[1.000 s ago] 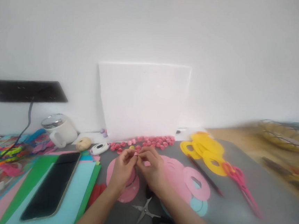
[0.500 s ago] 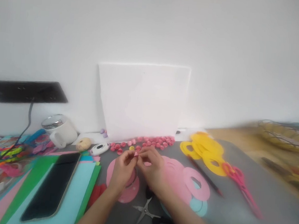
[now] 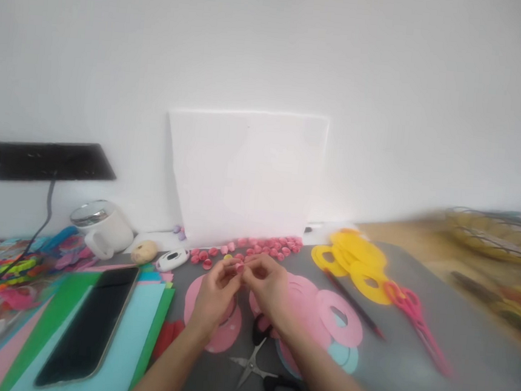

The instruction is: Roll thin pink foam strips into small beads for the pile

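Observation:
Between the fingertips of both hands is a small pink rolled paper flower (image 3: pixel 239 268). My left hand (image 3: pixel 213 293) pinches it from the left, its fingers curled together. From the right, my right hand (image 3: pixel 267 287) meets it with thumb and forefinger closed. Just beyond lie several finished-looking pink paper rolls (image 3: pixel 274 245) in a cluster along the foot of a white board. Pink paper rings (image 3: pixel 223 338) lie under the left hand, and more pink paper circles (image 3: pixel 303 309) sit beside the right. Open black-handled scissors (image 3: pixel 252 365) rest between the forearms.
On the left, a phone (image 3: pixel 89 326) lies on coloured paper sheets (image 3: pixel 144 325); a white mug (image 3: pixel 114 228) stands behind. To the right are yellow paper rings (image 3: pixel 360 256), a pencil (image 3: pixel 355 304) and pink scissors (image 3: pixel 420 325). The white board (image 3: pixel 248 176) leans on the wall.
The whole view has shifted slightly. Both hands stay together at the pink paper roll, which has turned a little so its coiled end shows more; the right hand's fingers have moved slightly.

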{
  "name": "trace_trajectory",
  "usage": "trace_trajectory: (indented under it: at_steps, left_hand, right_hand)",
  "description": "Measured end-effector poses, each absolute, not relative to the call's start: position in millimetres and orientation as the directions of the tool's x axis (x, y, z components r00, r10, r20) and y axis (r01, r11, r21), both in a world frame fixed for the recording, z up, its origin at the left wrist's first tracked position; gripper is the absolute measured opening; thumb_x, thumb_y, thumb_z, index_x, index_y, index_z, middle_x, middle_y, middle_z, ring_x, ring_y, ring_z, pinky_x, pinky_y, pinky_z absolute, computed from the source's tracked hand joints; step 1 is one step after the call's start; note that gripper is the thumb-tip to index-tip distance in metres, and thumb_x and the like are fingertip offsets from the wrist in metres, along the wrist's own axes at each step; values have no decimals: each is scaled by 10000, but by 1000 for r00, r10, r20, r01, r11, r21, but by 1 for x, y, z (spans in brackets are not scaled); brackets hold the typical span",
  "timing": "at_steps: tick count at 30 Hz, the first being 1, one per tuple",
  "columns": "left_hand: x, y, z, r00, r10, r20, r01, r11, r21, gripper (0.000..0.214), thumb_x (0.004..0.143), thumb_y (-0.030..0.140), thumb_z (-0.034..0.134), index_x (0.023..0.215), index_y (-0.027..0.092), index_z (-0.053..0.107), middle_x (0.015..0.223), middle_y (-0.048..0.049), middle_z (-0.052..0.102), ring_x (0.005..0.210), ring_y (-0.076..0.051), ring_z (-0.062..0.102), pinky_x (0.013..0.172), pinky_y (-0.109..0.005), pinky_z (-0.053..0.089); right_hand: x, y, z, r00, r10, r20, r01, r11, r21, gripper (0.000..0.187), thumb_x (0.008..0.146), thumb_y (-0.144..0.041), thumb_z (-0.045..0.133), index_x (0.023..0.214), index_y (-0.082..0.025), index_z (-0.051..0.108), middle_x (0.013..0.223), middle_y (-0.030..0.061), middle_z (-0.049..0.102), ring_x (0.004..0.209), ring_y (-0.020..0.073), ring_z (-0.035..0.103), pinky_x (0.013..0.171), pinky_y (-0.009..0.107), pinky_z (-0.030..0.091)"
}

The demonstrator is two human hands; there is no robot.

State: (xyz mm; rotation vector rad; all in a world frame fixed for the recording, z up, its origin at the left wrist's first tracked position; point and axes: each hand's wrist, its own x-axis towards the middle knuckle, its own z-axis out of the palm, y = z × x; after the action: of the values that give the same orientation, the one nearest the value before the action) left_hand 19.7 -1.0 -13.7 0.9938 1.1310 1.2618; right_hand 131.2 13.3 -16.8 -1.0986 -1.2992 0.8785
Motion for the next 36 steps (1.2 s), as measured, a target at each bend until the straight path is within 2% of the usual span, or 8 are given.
trace_trajectory:
  at_steps: [5,10,13,17,24,30,33,36]
  left_hand:
    - [18,-1,-11,-102,994,-39,-86,31,996,357,682,281,668,1006,139,630,970,-110,692,937,-248,648,794,-353,522]
    - [16,-1,-10,-162,985,55,44,-48,998,321,686,288,675,973,147,666,903,-91,720,822,-226,682,746,-332,549]
    - [14,-1,-11,-176,979,107,109,-89,990,247,689,277,669,902,155,693,871,-81,733,793,-224,688,728,-321,558]
    - [13,0,-15,-170,969,178,212,-141,967,170,692,255,656,823,169,721,843,-66,743,787,-227,690,740,-321,555]
    - [11,2,-17,-167,951,261,322,-197,926,166,700,225,624,819,180,729,837,-49,742,758,-211,686,730,-314,546]
    - [10,3,-19,-171,926,337,402,-246,882,164,701,210,599,806,192,723,825,-43,730,749,-201,670,723,-318,539]
    - [10,3,-23,-168,917,361,424,-263,867,169,701,207,596,820,195,716,850,-48,720,768,-203,664,741,-330,536]
    - [11,3,-27,-172,926,337,399,-247,883,229,700,203,596,905,187,696,904,-62,709,782,-203,662,756,-339,535]
  right_hand:
    - [139,22,-19,56,987,151,-43,154,-987,129,658,-260,629,583,-155,632,711,62,676,682,194,631,606,287,524]
    - [138,21,-16,8,992,128,-26,128,-991,97,638,-208,609,567,-147,634,662,42,670,630,170,620,614,278,518]
    - [137,20,-15,-9,988,155,13,155,-988,87,643,-192,604,578,-150,643,663,38,665,639,166,618,611,267,508]
    - [137,19,-15,1,968,251,150,248,-957,98,659,-168,593,575,-163,642,687,38,665,671,165,616,613,255,491]
    - [137,18,-20,-24,898,440,244,432,-868,119,703,-157,573,707,-184,689,795,66,670,741,178,633,642,276,519]
    - [136,19,-26,-76,842,533,303,529,-792,179,718,-109,536,723,-195,693,820,67,671,728,166,625,637,270,513]
    - [133,17,-25,-65,852,520,310,512,-801,155,698,-108,531,673,-183,664,792,68,663,710,167,613,624,266,496]
    - [131,11,-17,-11,915,403,303,387,-871,138,688,-122,516,615,-186,612,686,28,634,642,150,591,579,245,476]
